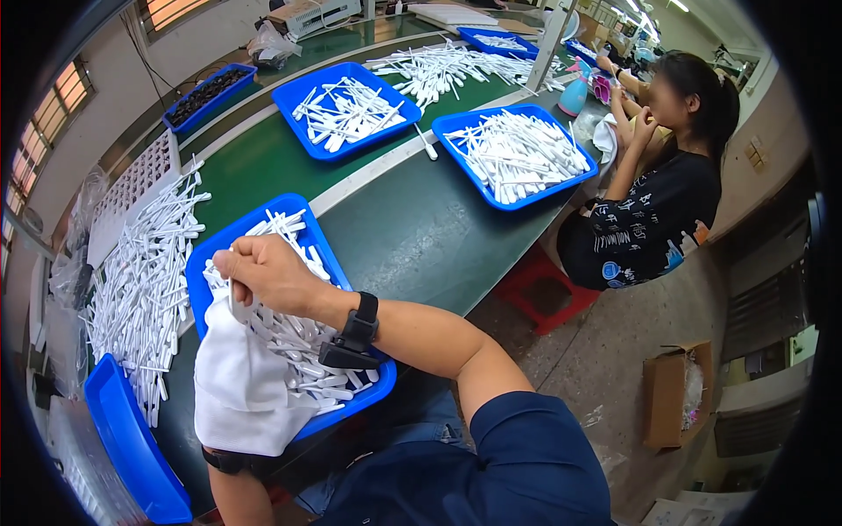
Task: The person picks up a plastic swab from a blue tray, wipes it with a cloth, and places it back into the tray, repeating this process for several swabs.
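Note:
A white cloth (pixel 250 386) covers my left hand, hiding its fingers; only the forearm (pixel 241 498) and a dark wristband show below it. My right hand (pixel 274 273) is closed, pinching a slim white plastic stick (pixel 238 305) whose lower end meets the cloth's upper edge. Both hands are over a blue tray (pixel 326 254) heaped with similar white plastic sticks (pixel 303 351). On my right wrist sits a black band with a dark block-shaped device (pixel 351 342).
Loose white sticks (pixel 145 280) are piled left of the tray, near an empty-looking blue tray (pixel 132 447). Two more filled blue trays (pixel 294 123) (pixel 504 203) stand farther off on the green table (pixel 395 232). A co-worker (pixel 653 188) sits at the right, by a spray bottle (pixel 574 95).

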`<state>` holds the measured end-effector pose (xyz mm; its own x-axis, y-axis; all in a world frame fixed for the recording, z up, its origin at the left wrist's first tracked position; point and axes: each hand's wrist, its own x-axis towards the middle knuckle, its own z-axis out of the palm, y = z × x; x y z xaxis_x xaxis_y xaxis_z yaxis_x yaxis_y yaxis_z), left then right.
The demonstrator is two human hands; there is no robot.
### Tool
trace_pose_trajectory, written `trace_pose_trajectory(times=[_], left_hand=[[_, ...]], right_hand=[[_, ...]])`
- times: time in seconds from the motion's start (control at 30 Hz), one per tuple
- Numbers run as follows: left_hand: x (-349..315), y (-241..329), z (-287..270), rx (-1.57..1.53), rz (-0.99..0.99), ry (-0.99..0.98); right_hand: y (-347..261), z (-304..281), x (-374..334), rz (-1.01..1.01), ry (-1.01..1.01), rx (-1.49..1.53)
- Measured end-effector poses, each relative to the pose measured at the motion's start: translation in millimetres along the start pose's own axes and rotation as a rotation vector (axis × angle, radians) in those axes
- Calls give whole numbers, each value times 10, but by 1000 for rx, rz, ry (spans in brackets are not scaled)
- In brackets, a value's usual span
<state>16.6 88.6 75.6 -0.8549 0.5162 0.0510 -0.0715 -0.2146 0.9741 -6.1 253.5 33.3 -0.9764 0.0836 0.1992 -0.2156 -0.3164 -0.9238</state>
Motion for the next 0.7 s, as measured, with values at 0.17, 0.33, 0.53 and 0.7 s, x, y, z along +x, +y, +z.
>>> trace_pose_trajectory(times=[0.17, 0.33, 0.53, 0.7], left_hand=[[-19, 327, -43, 408, 396, -160], [-97, 406, -96, 988, 713, -125], [15, 241, -215, 705, 802, -16], [-4, -7, -541, 981, 675, -116]], right_hand=[[-16, 62, 9, 41, -171, -101], [-46, 89, -101, -199, 35, -321], [-90, 231, -202, -71, -210, -523], [-141, 252, -150, 244, -400, -316]])
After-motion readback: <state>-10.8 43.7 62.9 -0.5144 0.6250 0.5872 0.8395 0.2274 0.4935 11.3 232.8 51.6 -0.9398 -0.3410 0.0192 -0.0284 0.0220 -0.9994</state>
